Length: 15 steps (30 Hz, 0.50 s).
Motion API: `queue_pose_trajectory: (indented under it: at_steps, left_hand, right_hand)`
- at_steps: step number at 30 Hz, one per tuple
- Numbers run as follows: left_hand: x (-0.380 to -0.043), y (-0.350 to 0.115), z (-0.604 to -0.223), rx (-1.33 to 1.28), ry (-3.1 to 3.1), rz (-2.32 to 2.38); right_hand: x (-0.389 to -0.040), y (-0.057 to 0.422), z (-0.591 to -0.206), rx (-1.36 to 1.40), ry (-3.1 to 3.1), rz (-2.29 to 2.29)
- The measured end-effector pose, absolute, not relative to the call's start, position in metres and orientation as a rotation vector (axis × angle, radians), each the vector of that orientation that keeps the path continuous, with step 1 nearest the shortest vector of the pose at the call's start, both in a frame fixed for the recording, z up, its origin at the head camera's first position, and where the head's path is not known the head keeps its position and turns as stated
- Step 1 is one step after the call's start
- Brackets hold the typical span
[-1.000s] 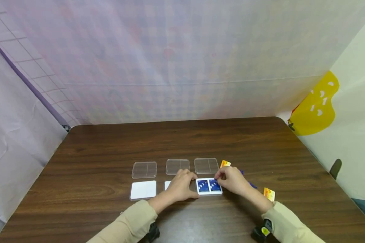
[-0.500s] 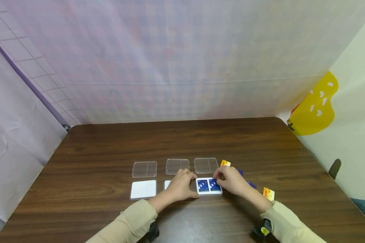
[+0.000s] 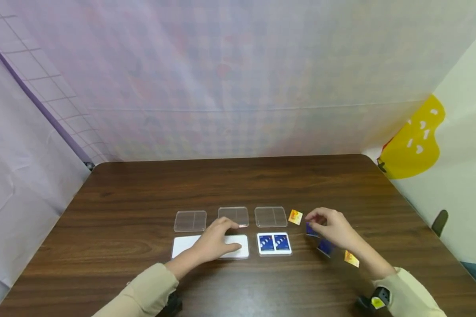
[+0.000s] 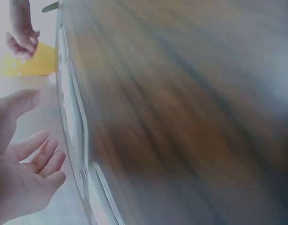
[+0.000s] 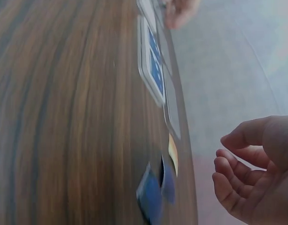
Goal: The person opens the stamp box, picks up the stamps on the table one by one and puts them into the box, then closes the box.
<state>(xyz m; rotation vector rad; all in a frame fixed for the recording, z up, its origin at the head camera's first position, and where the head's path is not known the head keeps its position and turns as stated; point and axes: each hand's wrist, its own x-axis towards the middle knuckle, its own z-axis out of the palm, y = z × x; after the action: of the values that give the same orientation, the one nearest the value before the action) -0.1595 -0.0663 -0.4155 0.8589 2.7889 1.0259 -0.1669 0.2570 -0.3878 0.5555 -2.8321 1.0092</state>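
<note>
My left hand (image 3: 214,241) hovers with relaxed, spread fingers over two flat white cases, the left one (image 3: 182,245) and the middle one (image 3: 239,251), covering parts of both. To their right lies a third white case (image 3: 275,253) holding two blue printed squares (image 3: 266,243) side by side. My right hand (image 3: 335,229) is above two loose blue squares, the farther one (image 3: 311,230) partly hidden by it and the nearer one (image 3: 325,247) tilted. In the right wrist view, the right hand (image 5: 256,164) has loosely curled fingers and holds nothing. The left wrist view shows the left hand (image 4: 26,164) holding nothing.
Clear plastic lids, the left (image 3: 190,221), middle (image 3: 233,215) and right (image 3: 271,216), lie in a row behind the cases. Yellow-orange squares lie on the brown table (image 3: 238,185), one (image 3: 295,217) by the right lid, another (image 3: 351,259) near the right forearm.
My left hand has left the right case and moved left over the other cases. My right hand has let go at that case's corner and moved right to the loose blue squares.
</note>
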Motion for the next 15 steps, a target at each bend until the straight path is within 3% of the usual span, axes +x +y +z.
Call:
queue_pose_trajectory:
  at_steps: [15]
  left_hand:
    - [-0.148,-0.105,-0.424,0.793,2.86,0.85]
  right_hand:
    - [-0.142,0.331,-0.396,0.506,-3.084,0.849]
